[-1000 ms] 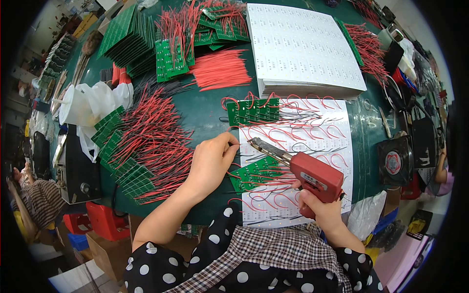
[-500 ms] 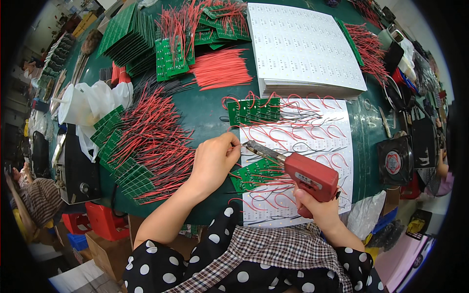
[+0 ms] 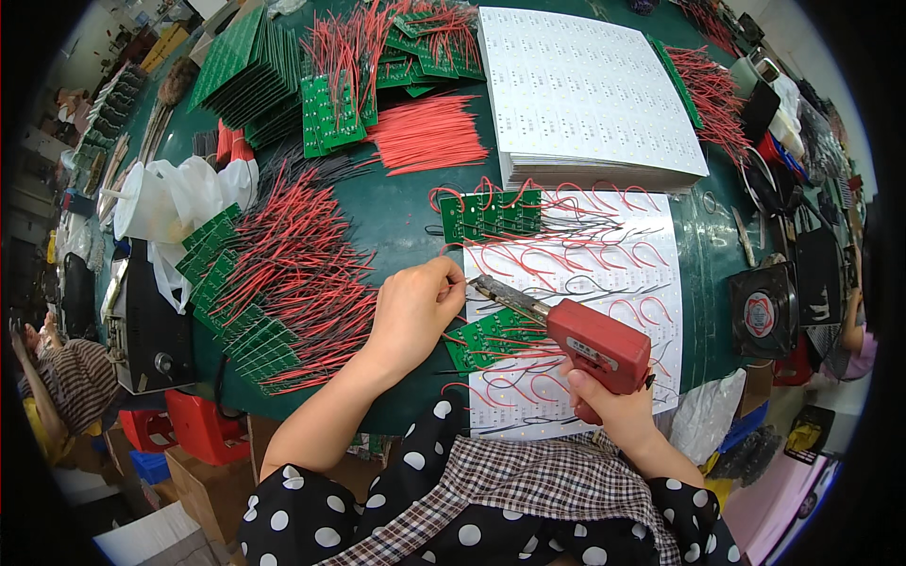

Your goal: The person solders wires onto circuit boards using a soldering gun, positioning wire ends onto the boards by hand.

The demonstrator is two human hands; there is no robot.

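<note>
My right hand [image 3: 612,407] is closed around the handle of a red pistol-shaped soldering gun [image 3: 600,345]. Its dark metal tip points left and sits just beside the fingertips of my left hand [image 3: 417,307]. Those fingers are pinched together at the left edge of a white LED board sheet [image 3: 576,415], where a thin red wire curves into them; its end is hidden. Red and black wires loop in rows across the sheet. Green circuit boards [image 3: 491,215] with wires lie over its upper left, and another green group [image 3: 483,341] rests beneath the soldering gun.
Left of my arm spreads a heap of red and black wires [image 3: 293,274] on green boards. Beyond the sheet stand a thick stack of white boards [image 3: 595,90] and a bundle of red wires [image 3: 429,134]. A small black fan [image 3: 761,311] is at the right, a black control box [image 3: 156,325] at left.
The soldering gun has shifted very slightly left and down in my right hand, its tip a touch lower. My left hand stays in place.
</note>
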